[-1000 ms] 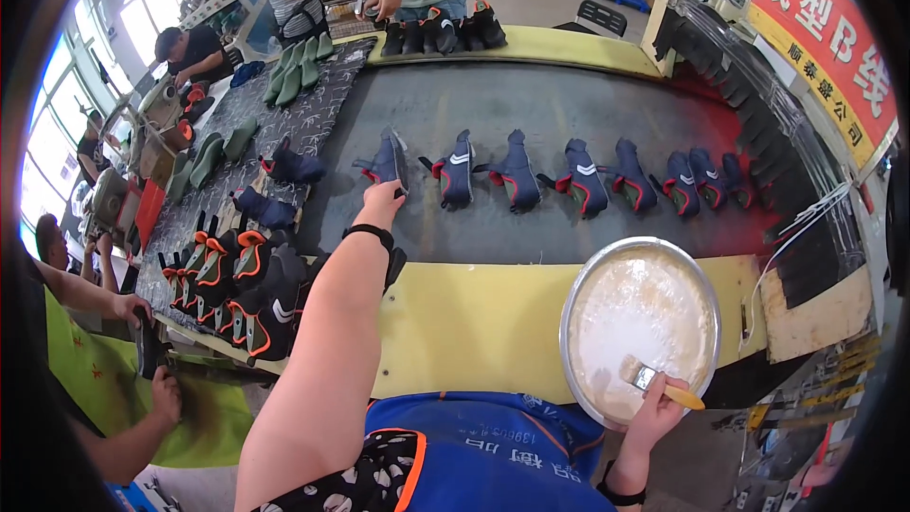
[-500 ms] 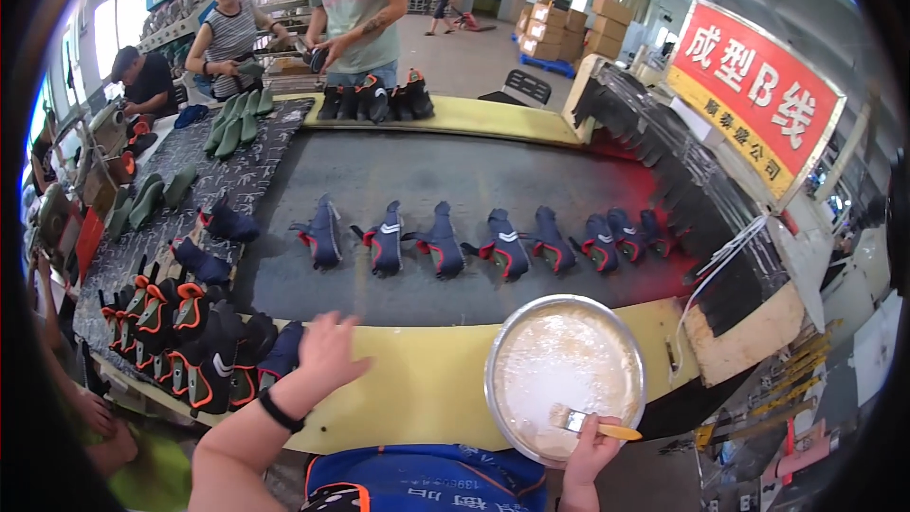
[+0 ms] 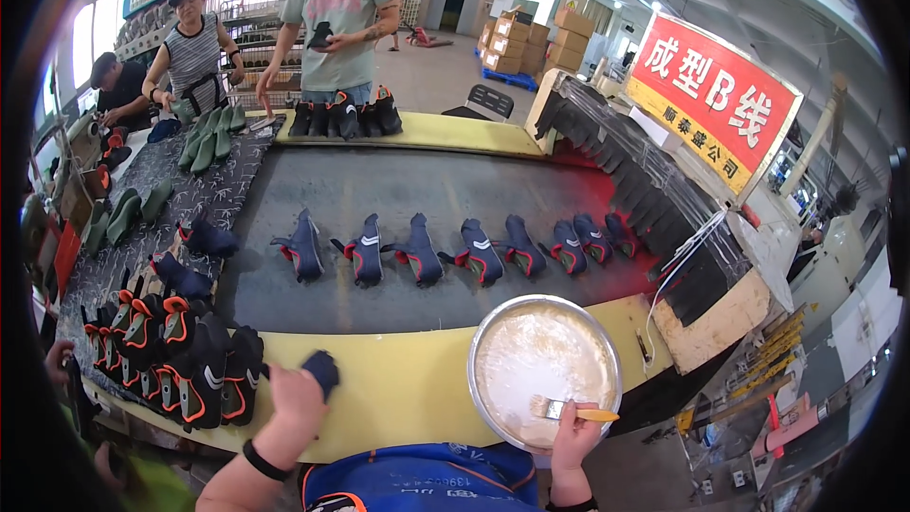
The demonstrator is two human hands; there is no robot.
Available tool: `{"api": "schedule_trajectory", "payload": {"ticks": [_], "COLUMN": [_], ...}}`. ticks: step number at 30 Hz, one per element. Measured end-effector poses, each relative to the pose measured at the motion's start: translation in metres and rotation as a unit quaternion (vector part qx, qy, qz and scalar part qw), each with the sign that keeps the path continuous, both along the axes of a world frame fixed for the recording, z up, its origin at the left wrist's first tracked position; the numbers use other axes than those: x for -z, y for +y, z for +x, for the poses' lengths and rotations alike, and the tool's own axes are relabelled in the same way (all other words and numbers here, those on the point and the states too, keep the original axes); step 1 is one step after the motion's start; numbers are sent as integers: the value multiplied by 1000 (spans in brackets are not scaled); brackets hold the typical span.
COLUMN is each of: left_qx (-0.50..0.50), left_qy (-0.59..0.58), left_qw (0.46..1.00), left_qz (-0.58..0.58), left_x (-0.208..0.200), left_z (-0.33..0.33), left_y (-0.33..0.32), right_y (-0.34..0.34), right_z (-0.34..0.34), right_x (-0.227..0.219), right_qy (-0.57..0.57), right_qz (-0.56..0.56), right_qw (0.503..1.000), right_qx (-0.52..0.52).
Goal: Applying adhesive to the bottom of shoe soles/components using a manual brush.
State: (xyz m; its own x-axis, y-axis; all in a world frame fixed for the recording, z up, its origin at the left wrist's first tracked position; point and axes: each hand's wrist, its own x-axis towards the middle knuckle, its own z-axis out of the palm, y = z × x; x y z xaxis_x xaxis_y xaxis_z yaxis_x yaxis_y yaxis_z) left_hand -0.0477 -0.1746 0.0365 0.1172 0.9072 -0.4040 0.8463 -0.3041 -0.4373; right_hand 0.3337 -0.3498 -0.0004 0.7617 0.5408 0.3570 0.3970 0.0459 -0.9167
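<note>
My left hand [image 3: 292, 400] grips a dark navy shoe upper [image 3: 320, 372] on the yellow near edge [image 3: 408, 389] of the conveyor, next to a cluster of black and orange uppers [image 3: 175, 360]. My right hand [image 3: 574, 425] holds a wooden-handled brush [image 3: 569, 410] resting at the near rim of a round metal pan [image 3: 545, 370] of whitish glue. Beyond, a row of several navy and red uppers [image 3: 455, 248] lies across the dark belt [image 3: 417, 190].
Two people stand at the far end by shoes [image 3: 343, 116] on the yellow edge; one holds a shoe. Green soles [image 3: 204, 147] lie on the left table, where other people work. A red sign [image 3: 713, 100] hangs at right.
My left arm pulled back from the row on the belt to the near yellow edge and took hold of a navy upper. My right hand stays at the pan with the brush.
</note>
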Motion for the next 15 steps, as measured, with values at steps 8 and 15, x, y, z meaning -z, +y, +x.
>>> {"api": "schedule_trajectory", "payload": {"ticks": [8,15], "left_qx": [252,182], "left_qy": [-208,-446], "left_qw": [945,871], "left_qz": [-35,91], "left_x": [-5,11], "left_z": [64,20], "left_y": [-48,12], "right_y": [1,-2], "right_z": [-4,-5], "right_x": [-7,-9], "right_qy": [-34,-49], "right_qz": [4,-8], "right_qw": [999,999], "right_qx": [23,20]}}
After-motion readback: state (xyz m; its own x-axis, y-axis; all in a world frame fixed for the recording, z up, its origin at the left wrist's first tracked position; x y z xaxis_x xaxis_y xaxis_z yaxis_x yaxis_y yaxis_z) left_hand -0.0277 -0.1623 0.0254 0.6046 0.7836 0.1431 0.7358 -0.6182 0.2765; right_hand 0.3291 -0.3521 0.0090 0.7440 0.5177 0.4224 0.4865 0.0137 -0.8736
